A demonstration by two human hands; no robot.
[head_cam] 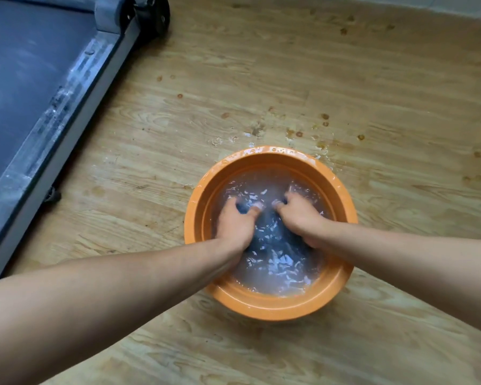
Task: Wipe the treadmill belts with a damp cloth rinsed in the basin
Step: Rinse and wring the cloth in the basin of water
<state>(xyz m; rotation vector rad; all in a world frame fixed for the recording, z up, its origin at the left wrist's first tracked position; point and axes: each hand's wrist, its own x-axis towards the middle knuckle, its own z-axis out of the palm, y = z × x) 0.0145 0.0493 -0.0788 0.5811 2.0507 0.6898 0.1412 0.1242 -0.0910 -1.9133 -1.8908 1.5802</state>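
Forearms enter from the lower edge, the left forearm (109, 290) and the right forearm (414, 259), and converge over the basin.

1. Layout. All items rest on the wooden floor (345, 65). At far left lies the treadmill belt (20, 79), well apart from the basin; its grey side rail (67, 115) is streaked and spotted. Standing on the floor, the orange basin (270, 309) holds cloudy water (278, 273). Submerged in it is the dark cloth (272, 240). Both the left hand (235, 220) and the right hand (300, 218) grip a bunch of that cloth with curled fingers; the hands are near each other, not touching. Small droplets (220, 140) lie just beyond the far rim.

2. Procedure (judged). The step in hand is rinsing. Rub the two gripped bunches together below the surface, with low movements to limit splashing. Lift over the basin and wring until damp, not dripping, before carrying the cloth to the belt.
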